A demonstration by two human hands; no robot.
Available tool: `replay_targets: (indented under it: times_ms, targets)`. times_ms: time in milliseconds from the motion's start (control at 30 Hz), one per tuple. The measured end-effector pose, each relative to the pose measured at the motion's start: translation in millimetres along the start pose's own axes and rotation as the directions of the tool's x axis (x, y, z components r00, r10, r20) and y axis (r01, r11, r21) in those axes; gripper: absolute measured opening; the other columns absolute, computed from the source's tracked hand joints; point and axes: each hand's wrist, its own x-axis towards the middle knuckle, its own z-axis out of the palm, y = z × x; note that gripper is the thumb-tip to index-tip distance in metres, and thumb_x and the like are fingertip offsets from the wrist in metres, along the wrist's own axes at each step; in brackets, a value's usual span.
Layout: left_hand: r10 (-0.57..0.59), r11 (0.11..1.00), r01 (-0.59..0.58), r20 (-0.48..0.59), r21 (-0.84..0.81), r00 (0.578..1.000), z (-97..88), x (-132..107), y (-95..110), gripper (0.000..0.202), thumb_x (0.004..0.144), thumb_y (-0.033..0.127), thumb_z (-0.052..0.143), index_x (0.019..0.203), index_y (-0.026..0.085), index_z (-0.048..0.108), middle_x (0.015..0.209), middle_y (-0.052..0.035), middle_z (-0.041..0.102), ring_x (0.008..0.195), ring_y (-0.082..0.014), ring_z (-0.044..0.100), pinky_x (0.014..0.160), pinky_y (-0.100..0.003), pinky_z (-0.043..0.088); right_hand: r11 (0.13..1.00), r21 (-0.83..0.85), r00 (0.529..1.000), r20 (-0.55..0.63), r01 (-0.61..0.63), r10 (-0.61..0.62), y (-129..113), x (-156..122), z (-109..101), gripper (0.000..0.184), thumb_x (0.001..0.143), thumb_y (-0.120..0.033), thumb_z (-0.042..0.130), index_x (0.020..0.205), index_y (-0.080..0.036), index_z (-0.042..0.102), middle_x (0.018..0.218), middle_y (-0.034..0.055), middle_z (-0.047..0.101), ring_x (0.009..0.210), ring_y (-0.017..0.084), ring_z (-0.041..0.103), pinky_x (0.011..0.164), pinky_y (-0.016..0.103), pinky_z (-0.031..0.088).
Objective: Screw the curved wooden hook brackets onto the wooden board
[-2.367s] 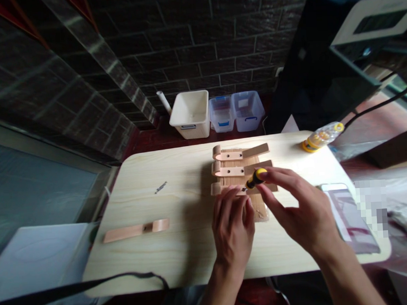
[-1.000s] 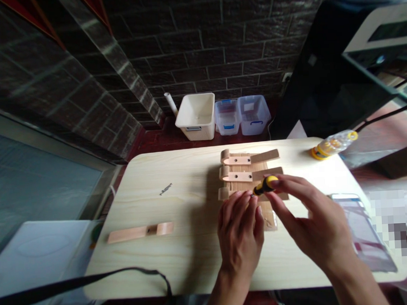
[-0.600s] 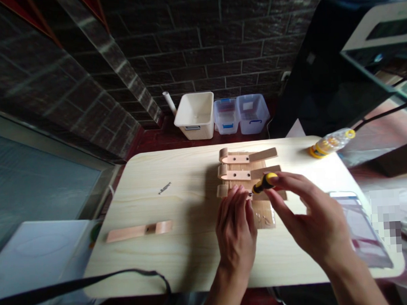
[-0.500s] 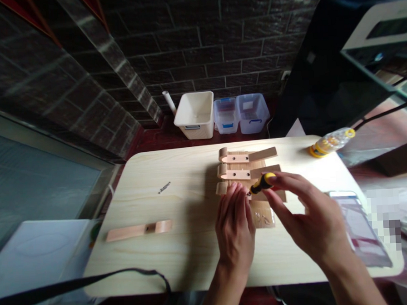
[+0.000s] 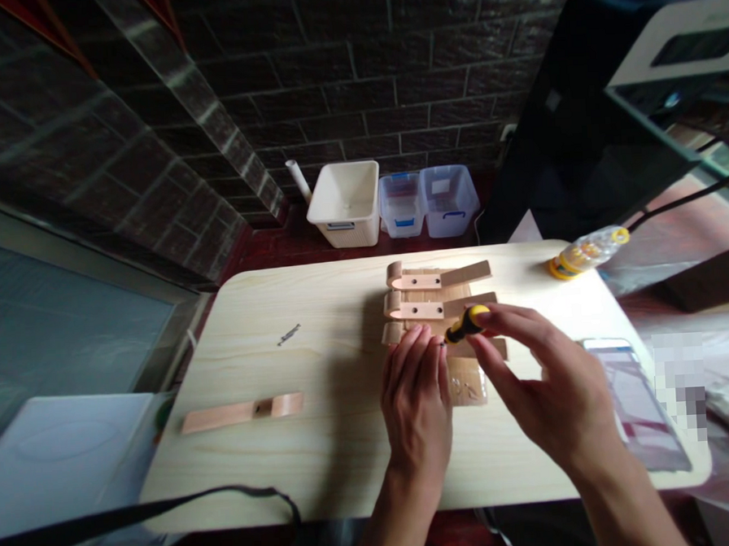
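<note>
Stretching out below a dark wall, the pale bench (image 5: 250,303) has rounded corners, and a cream bin (image 5: 345,236) stands on the floor past its far edge. Right of the bench's middle, closer to the far edge than the near one, lies a wooden board (image 5: 468,387) bearing three wooden hooks (image 5: 427,309), one behind another. The left hand (image 5: 417,413) reaches in over the near edge, fingers close together across the nearest hook; I cannot tell whether its grip is pinched on anything. The right hand (image 5: 550,385) has its grip clamped, thumb and forefinger, on a yellow and black screwdriver. A phone or tablet (image 5: 643,405) lies along the right edge. A loose hook (image 5: 237,412) lies towards the left edge, and a clear bottle (image 5: 587,253) sits by the far right corner. The screwdriver (image 5: 467,325) slants down to the nearest hook, its tip beside the left fingertips. Smallest are some dark screws (image 5: 289,335), lying between the loose hook and the far edge.
</note>
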Motion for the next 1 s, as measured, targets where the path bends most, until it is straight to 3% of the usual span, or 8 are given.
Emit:
replay_targets:
  times_ms: [667,1000]
  targets:
    - [-0.026,1.000,0.026,-0.002,-0.008,1.000,2.8,1.6,4.4,0.022,0.103,0.013,0.068,0.125,0.016,0.071,0.126,-0.0102,0.081,0.124,-0.0270,0.076,0.107,-0.047,0.061,1.000,0.010,1.000,0.002,-0.011,0.011,2.5,-2.2,-1.2,0.036,0.099,-0.008,0.071,0.130,-0.025,0.066,0.121,0.0081,0.081,0.110,0.019,0.082,0.087,0.025,0.070]
    - [-0.017,1.000,0.017,-0.026,0.001,1.000,1.8,2.2,4.5,0.020,0.103,0.012,0.069,0.122,0.016,0.073,0.120,-0.0115,0.082,0.122,-0.0268,0.076,0.106,-0.044,0.061,0.998,0.057,0.998,0.059,0.009,-0.013,-0.3,0.5,-4.1,0.036,0.101,-0.006,0.069,0.132,-0.022,0.066,0.132,0.0083,0.078,0.126,0.014,0.075,0.108,0.021,0.061]
